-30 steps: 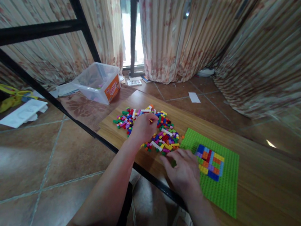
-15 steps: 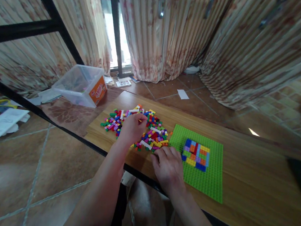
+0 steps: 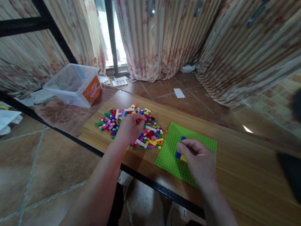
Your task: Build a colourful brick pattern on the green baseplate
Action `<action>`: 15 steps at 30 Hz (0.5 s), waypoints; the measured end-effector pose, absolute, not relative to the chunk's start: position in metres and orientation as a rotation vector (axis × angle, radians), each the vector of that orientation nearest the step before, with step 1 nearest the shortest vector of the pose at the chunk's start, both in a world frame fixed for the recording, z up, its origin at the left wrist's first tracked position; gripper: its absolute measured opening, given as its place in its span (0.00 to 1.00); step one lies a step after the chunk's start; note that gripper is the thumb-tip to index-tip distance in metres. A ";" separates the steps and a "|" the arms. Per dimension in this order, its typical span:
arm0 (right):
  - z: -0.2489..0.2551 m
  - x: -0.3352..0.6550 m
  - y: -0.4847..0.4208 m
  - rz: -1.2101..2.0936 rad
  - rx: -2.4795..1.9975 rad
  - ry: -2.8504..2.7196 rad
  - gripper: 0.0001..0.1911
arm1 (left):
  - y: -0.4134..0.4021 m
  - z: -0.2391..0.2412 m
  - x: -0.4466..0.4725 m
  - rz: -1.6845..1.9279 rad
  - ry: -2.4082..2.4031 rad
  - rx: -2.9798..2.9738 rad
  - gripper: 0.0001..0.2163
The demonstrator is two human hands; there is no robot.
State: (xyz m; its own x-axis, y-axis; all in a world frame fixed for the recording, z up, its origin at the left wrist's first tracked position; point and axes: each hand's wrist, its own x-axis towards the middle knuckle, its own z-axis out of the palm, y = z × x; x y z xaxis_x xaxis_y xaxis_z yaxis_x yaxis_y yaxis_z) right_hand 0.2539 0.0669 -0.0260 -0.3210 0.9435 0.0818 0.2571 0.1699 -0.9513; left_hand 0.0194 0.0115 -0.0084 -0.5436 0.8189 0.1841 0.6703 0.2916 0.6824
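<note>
A pile of small coloured bricks lies on the wooden table. My left hand rests on the pile with fingers curled together over some bricks; what they hold is hidden. A green baseplate sits to the right of the pile. My right hand is over the baseplate, fingers pinched down onto the multicoloured brick patch, which it mostly covers.
A clear plastic box with an orange label lies on the floor beyond the table's left end. Striped curtains hang behind. Papers lie on the tiled floor at left. A dark object sits on the table at far right.
My right hand has moved from the table edge beside the pile onto the baseplate, covering the brick patch. My left hand stays on the pile. The camera has shifted.
</note>
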 end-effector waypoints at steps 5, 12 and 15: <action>-0.031 0.281 0.087 1.045 -1.325 -1.760 0.13 | 0.012 -0.009 0.023 1.067 2.336 1.433 0.10; -0.036 0.288 0.087 0.651 -1.212 -2.118 0.11 | 0.015 -0.005 0.033 1.023 2.335 1.478 0.10; -0.038 0.286 0.086 0.504 -1.109 -2.226 0.11 | 0.016 -0.004 0.034 1.013 2.331 1.474 0.10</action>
State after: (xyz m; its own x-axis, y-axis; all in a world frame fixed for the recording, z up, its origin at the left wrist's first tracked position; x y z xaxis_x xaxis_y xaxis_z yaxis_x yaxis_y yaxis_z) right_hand 0.2863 0.0861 -0.0378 -0.4749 0.8117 0.3400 0.5861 0.5799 -0.5658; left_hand 0.0338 0.0156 -0.0042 -0.4813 0.8574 0.1823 0.7182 0.2665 0.6427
